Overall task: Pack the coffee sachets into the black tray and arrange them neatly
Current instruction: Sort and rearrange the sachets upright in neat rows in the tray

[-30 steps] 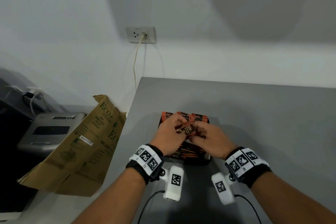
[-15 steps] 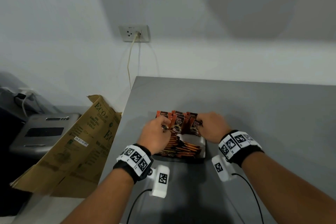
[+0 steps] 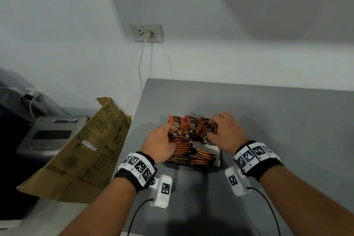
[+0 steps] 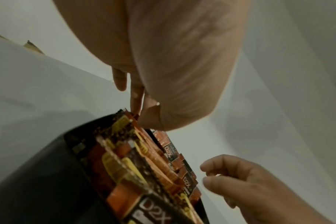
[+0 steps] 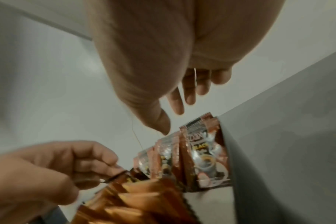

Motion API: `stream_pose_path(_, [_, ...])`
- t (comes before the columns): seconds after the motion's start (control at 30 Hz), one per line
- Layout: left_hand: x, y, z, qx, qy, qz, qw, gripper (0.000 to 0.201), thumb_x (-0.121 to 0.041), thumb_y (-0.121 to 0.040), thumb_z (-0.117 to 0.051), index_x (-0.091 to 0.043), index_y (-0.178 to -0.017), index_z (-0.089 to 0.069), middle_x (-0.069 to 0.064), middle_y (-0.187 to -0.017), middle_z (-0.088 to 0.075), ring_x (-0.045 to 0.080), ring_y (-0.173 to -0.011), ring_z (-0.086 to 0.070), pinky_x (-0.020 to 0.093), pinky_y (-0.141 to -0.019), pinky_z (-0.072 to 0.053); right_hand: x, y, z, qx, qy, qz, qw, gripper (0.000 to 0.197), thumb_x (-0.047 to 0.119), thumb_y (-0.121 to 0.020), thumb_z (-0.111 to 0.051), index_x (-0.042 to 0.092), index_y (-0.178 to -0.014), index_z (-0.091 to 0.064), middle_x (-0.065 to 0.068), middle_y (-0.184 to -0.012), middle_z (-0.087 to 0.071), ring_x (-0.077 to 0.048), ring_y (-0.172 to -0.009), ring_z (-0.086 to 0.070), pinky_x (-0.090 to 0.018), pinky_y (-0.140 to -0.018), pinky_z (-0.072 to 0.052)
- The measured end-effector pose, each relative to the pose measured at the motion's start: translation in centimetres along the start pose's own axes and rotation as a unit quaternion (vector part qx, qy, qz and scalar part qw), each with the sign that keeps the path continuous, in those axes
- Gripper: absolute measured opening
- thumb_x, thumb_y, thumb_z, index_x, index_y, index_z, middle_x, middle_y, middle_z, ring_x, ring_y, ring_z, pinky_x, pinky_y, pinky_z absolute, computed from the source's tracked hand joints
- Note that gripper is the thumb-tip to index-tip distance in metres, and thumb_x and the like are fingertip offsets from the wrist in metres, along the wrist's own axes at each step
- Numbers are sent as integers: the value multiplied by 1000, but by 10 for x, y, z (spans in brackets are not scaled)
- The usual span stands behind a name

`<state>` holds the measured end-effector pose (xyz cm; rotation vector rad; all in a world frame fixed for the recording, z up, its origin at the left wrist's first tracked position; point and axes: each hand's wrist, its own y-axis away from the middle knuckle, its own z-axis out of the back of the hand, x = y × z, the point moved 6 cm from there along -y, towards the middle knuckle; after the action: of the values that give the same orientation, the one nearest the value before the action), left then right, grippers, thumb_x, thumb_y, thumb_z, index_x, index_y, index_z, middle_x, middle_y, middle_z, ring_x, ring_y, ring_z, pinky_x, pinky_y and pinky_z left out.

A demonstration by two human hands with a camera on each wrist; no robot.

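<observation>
- The grey surface (image 3: 268, 120) carries the black tray (image 3: 220, 159), which sits near its left edge; everything below is placed relative to that tray.
- The tray's rim and dark wall look rigid, so I judge it will stay put while the packets are nudged inside it.
- The coffee sachets (image 3: 192, 128) fill the tray: one row stands upright along its far side, another lot lies stacked on edge in its near-left part, and a pale patch of floor shows bare at its near right.
- The left hand (image 3: 160, 142) is over the tray's left side, fingers curled, fingertip and thumb pinching the top edge of one sachet at the left end.
- The right hand (image 3: 225, 132) hangs over the tray's far-right corner, fingers loosely bent; its thumb tip seems just to meet a sachet top, and I cannot tell whether it grips anything.
- The sachets look light, thin, glossy and flexible, likely slippery face to face; best taken by the crimped serrated top edge, or pressed together as a bundle from both ends.
</observation>
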<state>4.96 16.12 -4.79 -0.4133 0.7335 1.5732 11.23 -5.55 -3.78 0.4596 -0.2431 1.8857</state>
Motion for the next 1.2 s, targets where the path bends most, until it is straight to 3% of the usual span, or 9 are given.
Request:
stream_pose_path(0.13, [6,-3,2,11,-7,1,1000,43,-6,-84,-61,-30,-120,-57,-12,-118,-63,8,-112,-58,28,-101,-48,27,10,-7,85,-86,45,992,21,30,-88,-69,22,-107,-71,10,-100,-65,-6,-90,-60,-19,-78,-46])
stream_pose_path(0.2, [8,-5,3,4,2,-1,1000,41,-6,-84,-63,-30,-117,-57,-12,-116,-63,7,-112,-58,25,-99,-47,41,9,-15,106,-99,63,987,29,33,-88,-69,23,-116,-69,8,-107,-69,-6,-95,-64,-23,-86,-52])
stream_pose_path(0.33, [11,-5,4,-24,34,2,999,39,-7,-82,-68,-27,-114,-57,-9,-116,-61,7,-112,-55,18,-92,-40,63,-3,-30,136,-58,94,985,45,37,-91,-66,20,-132,-61,4,-121,-68,-11,-105,-63,-23,-92,-47])
stream_pose_path(0.5, [24,4,2,-72,25,24,997,52,-21,-76,-79,-30,-121,-54,-10,-120,-53,12,-119,-47,34,-105,-42,74,-14,-43,176,-22,89,980,47,38,-93,-63,18,-135,-59,-1,-123,-67,-17,-107,-63,-33,-96,-51])
stream_pose_path(0.73, [33,11,0,-83,27,34,996,66,-26,-75,-81,-30,-132,-49,-8,-125,-48,13,-124,-41,35,-109,-38,78,-19,-45,170,-16,86,982,27,35,-98,-57,19,-116,-68,1,-102,-69,-12,-82,-64,-33,-81,-56])
stream_pose_path(0.9, [34,10,-1,-101,39,26,994,55,-33,-81,-75,-30,-130,-50,-7,-124,-49,14,-122,-44,38,-108,-40,81,-17,-44,153,-9,88,984,34,42,-91,-65,19,-116,-67,2,-102,-68,-13,-86,-64,-35,-82,-57])
stream_pose_path(1.2, [36,12,-5,-98,49,32,993,61,-30,-79,-78,-30,-132,-48,-8,-127,-48,13,-124,-44,39,-109,-42,89,-18,-50,149,19,98,984,36,35,-88,-68,19,-120,-63,1,-103,-64,-16,-88,-63,-36,-81,-57])
